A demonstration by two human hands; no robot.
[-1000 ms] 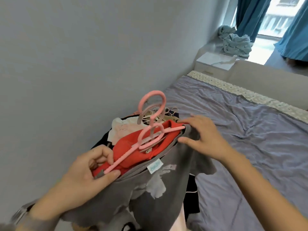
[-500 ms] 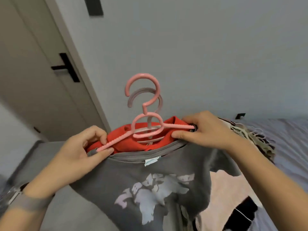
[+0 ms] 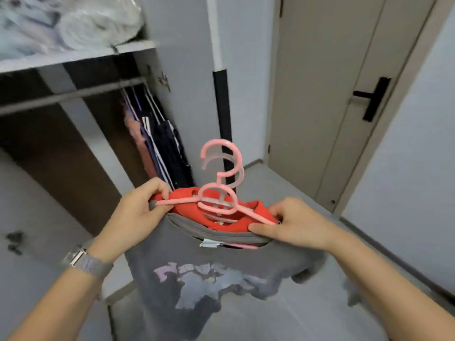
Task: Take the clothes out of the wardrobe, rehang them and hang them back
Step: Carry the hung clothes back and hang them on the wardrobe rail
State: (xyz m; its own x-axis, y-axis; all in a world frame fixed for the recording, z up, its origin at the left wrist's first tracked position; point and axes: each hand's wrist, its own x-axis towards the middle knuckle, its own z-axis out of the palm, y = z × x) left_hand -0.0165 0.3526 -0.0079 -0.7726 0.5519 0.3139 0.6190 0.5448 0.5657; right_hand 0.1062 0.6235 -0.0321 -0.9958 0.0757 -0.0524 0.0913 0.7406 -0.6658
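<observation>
I hold a grey printed T-shirt (image 3: 197, 274) and a red garment (image 3: 219, 215) together, each on a pink hanger (image 3: 219, 178) whose hooks stand up between my hands. My left hand (image 3: 138, 212) grips the left hanger ends and the shirts' shoulders. My right hand (image 3: 293, 227) pinches the right hanger end and the grey collar. The open wardrobe (image 3: 73, 134) is at the left, with its rail (image 3: 73, 94) running across. Several dark and pink clothes (image 3: 157, 143) hang at the rail's right end.
A shelf (image 3: 81, 55) above the rail carries bagged bedding. A closed door with a black handle (image 3: 371, 99) stands at the right. A black strip (image 3: 222, 119) runs down the wardrobe's side panel. Grey floor lies below.
My view has swung from the bed and wall round to the open wardrobe. Both hands have kept hold of the two hangers and carried the shirts along.
</observation>
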